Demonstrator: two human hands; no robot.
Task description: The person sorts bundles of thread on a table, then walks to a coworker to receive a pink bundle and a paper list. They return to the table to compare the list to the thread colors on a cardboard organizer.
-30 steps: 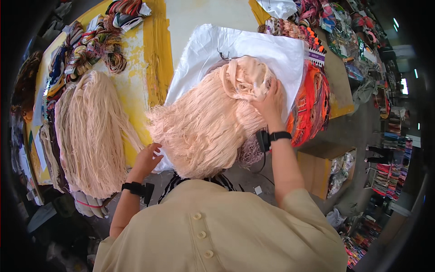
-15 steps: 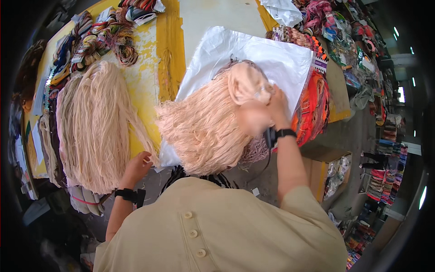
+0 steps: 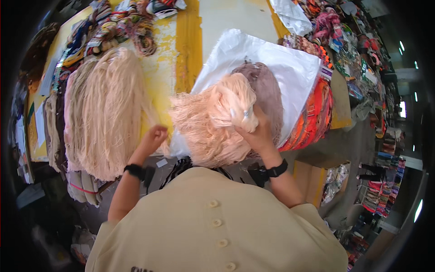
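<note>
A loose hank of pale peach yarn (image 3: 208, 136) is bunched over the near left part of a white plastic sheet (image 3: 222, 50). My right hand (image 3: 260, 133) is closed round its gathered, tied end. Beside it, a mauve-brown hank (image 3: 265, 84) lies on the sheet, its lower part hidden by the peach yarn and my hand. My left hand (image 3: 154, 137) has its fingers curled together by a thin strand trailing from a long peach hank (image 3: 111, 113) at the left. Whether that strand is between its fingers does not show.
Grey-beige hanks (image 3: 79, 95) hang beside the long peach one. Multicoloured skeins (image 3: 108, 34) lie at the far left. To the right of the sheet are orange-red yarns (image 3: 312, 120). A cardboard box (image 3: 310, 174) stands on the floor at the right, below heaps of bagged yarn (image 3: 349, 59).
My right hand has drawn the peach hank's tied end down and left, folding it over and baring the mauve-brown hank. My left hand has risen slightly, and its fingers stay curled.
</note>
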